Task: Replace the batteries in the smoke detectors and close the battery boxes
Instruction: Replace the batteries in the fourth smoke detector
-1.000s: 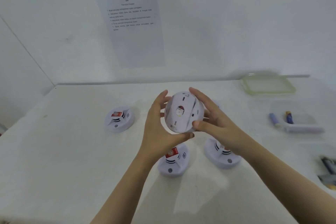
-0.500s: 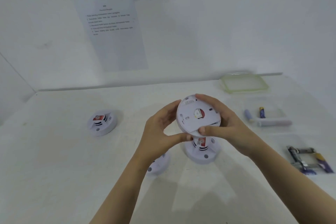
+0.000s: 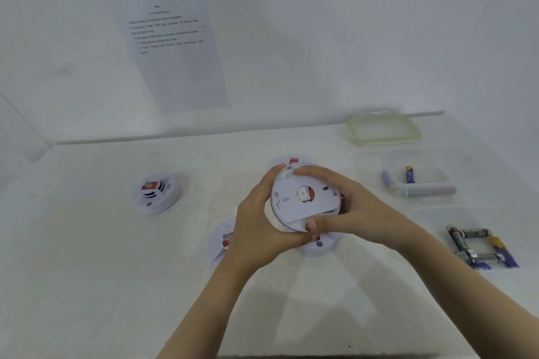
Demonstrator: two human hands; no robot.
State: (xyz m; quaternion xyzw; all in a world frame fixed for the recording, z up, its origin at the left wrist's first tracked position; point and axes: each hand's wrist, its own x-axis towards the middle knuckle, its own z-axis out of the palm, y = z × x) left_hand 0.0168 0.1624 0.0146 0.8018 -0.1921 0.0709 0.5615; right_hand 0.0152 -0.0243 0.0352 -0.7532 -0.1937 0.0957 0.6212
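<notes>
White table (image 3: 87, 271): smoke detectors (image 3: 155, 193); lid (image 3: 382, 128); clear tub (image 3: 428, 163); loose batteries (image 3: 481, 248)

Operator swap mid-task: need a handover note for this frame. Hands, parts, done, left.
Left hand grips the held detector at its left rim.
Right hand grips its right side, thumb on the lower edge; its back faces the camera.
On the table: far-left detector, rear detector, front-left detector and front detector, the last three partly hidden by the hands.
Loose batteries in the clear tub at right; battery pack nearer.
Done: cannot tell which units have new batteries.
Left: likely swap and close the held one, then check the rest.
</notes>
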